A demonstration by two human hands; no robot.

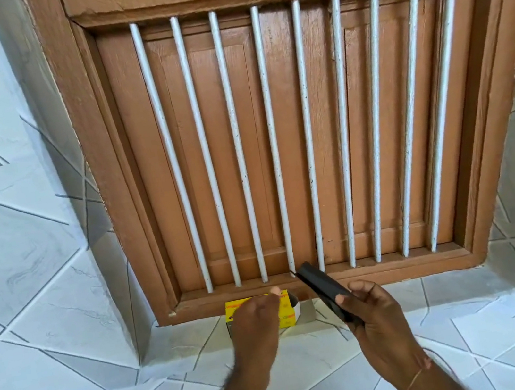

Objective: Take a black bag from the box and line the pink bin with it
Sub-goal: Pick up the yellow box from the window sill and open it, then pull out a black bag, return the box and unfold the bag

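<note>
A small yellow box [287,314] stands on the tiled sill just below the wooden window frame. My left hand [257,321] rests over the box and covers most of its front, with a fingertip on its top edge. To the right, my right hand [374,314] grips a folded black bag [321,286], a flat narrow strip that points up and to the left toward the window bars. The pink bin is out of view.
A brown wooden shuttered window [301,140] with several white vertical bars [272,138] fills the wall ahead. White and grey patterned tiles [46,295] cover the sill and the walls on both sides.
</note>
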